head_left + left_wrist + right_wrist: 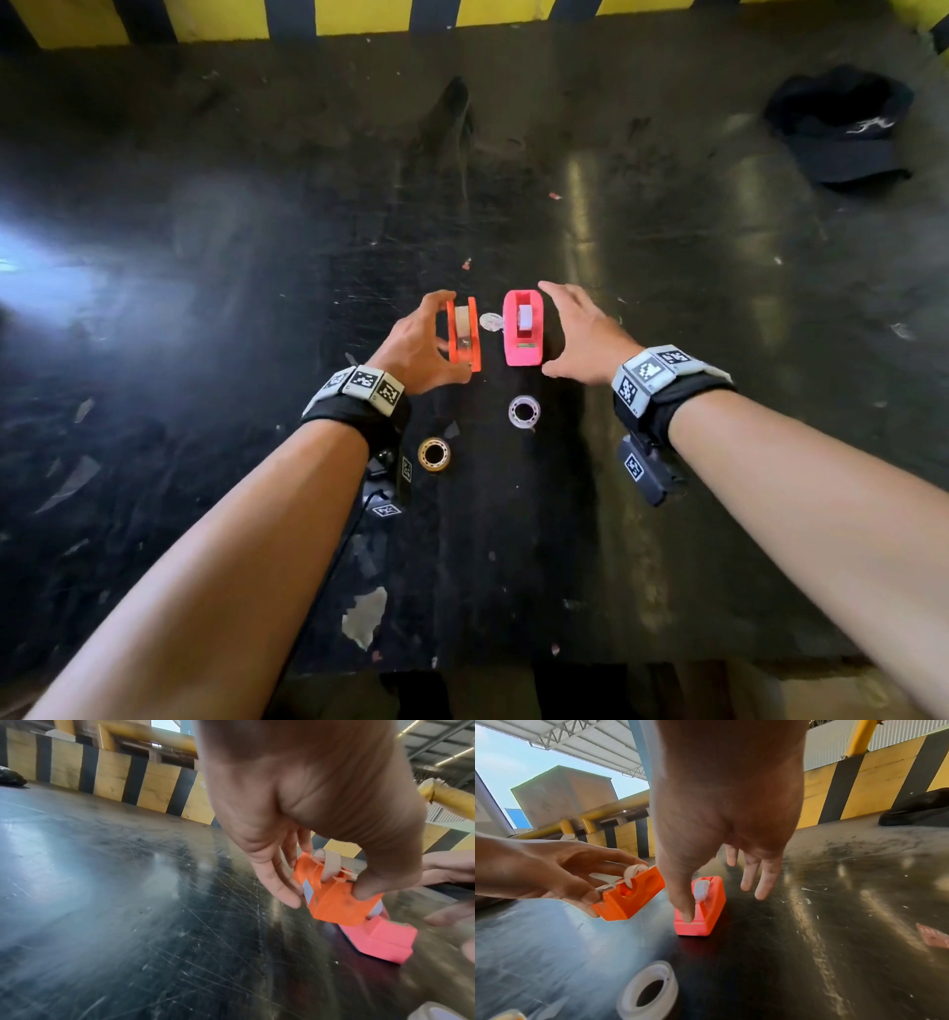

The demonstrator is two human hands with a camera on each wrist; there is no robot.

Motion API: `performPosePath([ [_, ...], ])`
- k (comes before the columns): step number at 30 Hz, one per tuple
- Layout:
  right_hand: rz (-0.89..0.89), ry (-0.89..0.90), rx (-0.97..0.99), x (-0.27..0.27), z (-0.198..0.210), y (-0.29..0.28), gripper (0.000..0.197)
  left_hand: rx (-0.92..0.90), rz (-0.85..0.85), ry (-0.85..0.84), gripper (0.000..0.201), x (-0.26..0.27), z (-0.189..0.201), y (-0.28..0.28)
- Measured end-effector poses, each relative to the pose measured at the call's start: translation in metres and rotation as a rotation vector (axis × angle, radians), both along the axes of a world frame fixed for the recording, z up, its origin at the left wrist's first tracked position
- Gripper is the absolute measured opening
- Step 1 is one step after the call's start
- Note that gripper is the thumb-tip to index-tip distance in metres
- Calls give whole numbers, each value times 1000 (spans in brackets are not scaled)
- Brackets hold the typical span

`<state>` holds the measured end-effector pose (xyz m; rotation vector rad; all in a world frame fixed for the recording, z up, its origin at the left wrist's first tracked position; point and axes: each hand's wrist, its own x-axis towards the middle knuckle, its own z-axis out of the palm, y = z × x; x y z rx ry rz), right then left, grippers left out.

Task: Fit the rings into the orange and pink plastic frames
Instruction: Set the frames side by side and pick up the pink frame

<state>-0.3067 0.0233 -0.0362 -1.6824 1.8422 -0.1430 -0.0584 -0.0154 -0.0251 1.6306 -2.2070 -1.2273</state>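
My left hand (442,339) grips the orange frame (464,334) between thumb (367,888) and fingers. In the right wrist view this orange frame (628,898) is tilted and lifted off the black table, with a pale ring (632,871) standing in its slot. The pink frame (523,329) lies flat just to its right and holds a white ring (525,316). My right hand (552,329) spreads open over the pink frame's right side, its thumb (686,912) at the near end. Two loose rings lie nearer me: a whitish one (524,411) and a gold one (434,454).
A small pale disc (492,322) lies between the two frames. A black cap (842,123) sits at the back right. A yellow and black striped barrier (359,15) bounds the far side. The table's front edge (462,663) is close to me.
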Motion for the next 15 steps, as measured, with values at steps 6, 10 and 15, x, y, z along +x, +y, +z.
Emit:
performPosePath([
  [6, 82, 40, 32, -3, -31, -24, 136, 65, -30, -82, 110, -5, -34, -15],
  [10, 123, 72, 34, 3, -42, -27, 134, 85, -26, -103, 112, -3, -43, -13],
  [15, 83, 106, -84, 9, -42, -24, 115, 55, -21, -65, 125, 3, -44, -9],
])
